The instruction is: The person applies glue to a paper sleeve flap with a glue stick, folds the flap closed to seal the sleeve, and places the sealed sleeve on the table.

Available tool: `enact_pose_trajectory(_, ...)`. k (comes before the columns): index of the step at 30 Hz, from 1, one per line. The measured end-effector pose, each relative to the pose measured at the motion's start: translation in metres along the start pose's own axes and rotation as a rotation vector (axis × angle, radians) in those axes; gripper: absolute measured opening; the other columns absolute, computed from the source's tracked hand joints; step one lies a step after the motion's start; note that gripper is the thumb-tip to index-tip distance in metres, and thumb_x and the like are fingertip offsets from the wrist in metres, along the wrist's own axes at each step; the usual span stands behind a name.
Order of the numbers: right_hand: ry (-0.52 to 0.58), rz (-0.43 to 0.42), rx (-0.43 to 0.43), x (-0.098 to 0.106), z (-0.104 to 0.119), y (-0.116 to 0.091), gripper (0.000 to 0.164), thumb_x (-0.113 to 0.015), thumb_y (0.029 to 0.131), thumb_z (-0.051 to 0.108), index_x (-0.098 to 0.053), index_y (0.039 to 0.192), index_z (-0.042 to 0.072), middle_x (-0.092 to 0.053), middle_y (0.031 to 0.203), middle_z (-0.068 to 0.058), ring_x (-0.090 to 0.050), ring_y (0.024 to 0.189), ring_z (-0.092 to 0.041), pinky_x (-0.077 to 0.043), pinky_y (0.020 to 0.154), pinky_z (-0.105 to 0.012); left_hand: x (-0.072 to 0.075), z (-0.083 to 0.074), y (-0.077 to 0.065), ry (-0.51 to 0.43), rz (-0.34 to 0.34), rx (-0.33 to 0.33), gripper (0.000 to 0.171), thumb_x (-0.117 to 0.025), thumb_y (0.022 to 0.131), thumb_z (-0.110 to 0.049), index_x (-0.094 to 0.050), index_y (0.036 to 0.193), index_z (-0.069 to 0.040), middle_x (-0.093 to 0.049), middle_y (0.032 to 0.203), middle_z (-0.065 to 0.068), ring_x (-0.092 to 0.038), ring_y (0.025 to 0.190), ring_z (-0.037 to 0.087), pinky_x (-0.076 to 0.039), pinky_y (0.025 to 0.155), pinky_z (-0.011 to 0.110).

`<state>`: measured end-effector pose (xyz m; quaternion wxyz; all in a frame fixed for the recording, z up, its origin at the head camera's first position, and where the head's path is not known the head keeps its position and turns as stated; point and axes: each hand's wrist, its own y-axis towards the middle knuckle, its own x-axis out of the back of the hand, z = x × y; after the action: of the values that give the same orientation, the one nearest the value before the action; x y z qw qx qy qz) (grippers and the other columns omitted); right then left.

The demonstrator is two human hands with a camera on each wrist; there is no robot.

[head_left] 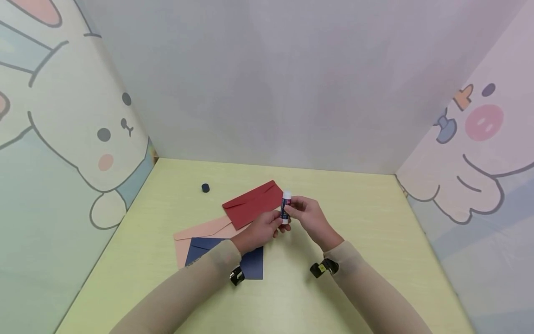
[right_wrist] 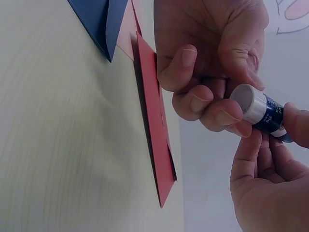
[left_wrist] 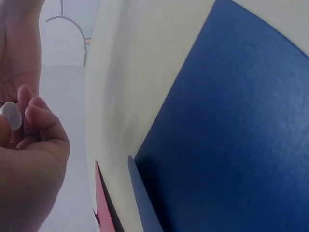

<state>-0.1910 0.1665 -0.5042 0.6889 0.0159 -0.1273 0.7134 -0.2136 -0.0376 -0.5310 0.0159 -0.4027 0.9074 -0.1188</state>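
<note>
Both hands hold an uncapped glue stick (head_left: 285,208) upright over the table, its white tip pointing up. The left hand (head_left: 262,228) pinches the white base at the bottom, which also shows in the right wrist view as a round white end (right_wrist: 246,100). On the dark label of the barrel, the thumb and fingers of the right hand (head_left: 310,217) grip from the right side. Just behind and left of the hands lies a red envelope (head_left: 252,204). Beneath the left forearm is a navy envelope (head_left: 252,264), partly hidden by the sleeve.
A pink envelope (head_left: 185,236) lies under the red and navy ones. The small dark cap (head_left: 205,188) sits farther back on the left of the pale yellow table (head_left: 367,222). Walls with cartoon animals enclose the table at the back and sides.
</note>
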Motion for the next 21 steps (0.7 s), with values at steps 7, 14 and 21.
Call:
enact_pose_trajectory(7,0.006,-0.001,-0.006,0.001,-0.003,0.000,0.027,-0.073,0.118,0.013,-0.076,0.137,-0.006,-0.080,0.122,-0.011,-0.070,0.109,-0.016,-0.060,0.105,-0.033,-0.001,0.002,-0.001,0.029,-0.013,-0.033,0.035,-0.048,0.127,-0.013,-0.067,0.148,0.007,-0.080,0.125,0.022,-0.069,0.108,0.026,-0.053,0.085,0.027)
enact_pose_trajectory(14,0.000,-0.014,-0.006,0.003,-0.003,0.000,0.029,-0.073,0.118,0.015,-0.076,0.137,-0.006,-0.080,0.123,-0.012,-0.071,0.109,-0.016,-0.062,0.110,-0.039,-0.010,0.006,-0.006,0.240,-0.158,-0.126,0.031,-0.065,0.123,-0.030,-0.074,0.133,-0.002,-0.081,0.114,0.013,-0.069,0.097,0.015,-0.053,0.079,0.025)
enact_pose_trajectory(21,-0.001,-0.034,-0.003,-0.001,0.003,0.002,0.035,-0.080,0.114,0.022,-0.079,0.137,-0.004,-0.082,0.121,-0.009,-0.071,0.108,-0.015,-0.058,0.103,-0.031,-0.019,0.004,-0.006,0.387,-0.405,-0.151,0.038,-0.087,0.109,-0.044,-0.067,0.108,-0.011,-0.074,0.093,0.003,-0.064,0.079,0.010,-0.051,0.067,0.024)
